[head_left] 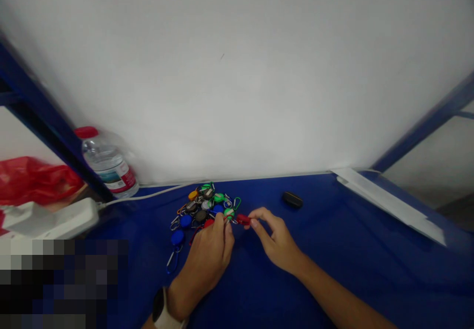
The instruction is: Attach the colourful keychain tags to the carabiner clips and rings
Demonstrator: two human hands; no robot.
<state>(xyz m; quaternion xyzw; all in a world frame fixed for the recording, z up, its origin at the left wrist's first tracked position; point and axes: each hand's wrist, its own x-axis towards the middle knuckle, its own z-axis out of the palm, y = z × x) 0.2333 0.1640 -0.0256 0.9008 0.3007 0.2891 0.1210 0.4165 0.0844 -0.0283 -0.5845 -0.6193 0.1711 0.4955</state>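
Observation:
Between my two hands is a red badge reel (pixel 243 219) with a carabiner clip. My right hand (pixel 276 240) pinches its round red body between thumb and fingertips. The fingers of my left hand (pixel 213 247) are closed on its clip end, which they mostly cover. Just behind and left of my left hand lies a pile of similar reels with carabiners: green (pixel 219 197), orange (pixel 193 195), black (pixel 201 216) and blue (pixel 185 221) ones. One blue reel (pixel 177 238) rests nearer to me, left of my left wrist, its blue carabiner (pixel 172 261) pointing toward me.
A small black case (pixel 292 199) lies right of the pile. White papers (pixel 392 205) sit at the right against the wall. On the left stand a water bottle (pixel 109 163) and a white power strip (pixel 70 219) with its cable (pixel 148 196). Blue frame posts (pixel 418 126) flank the blue table (pixel 333 250).

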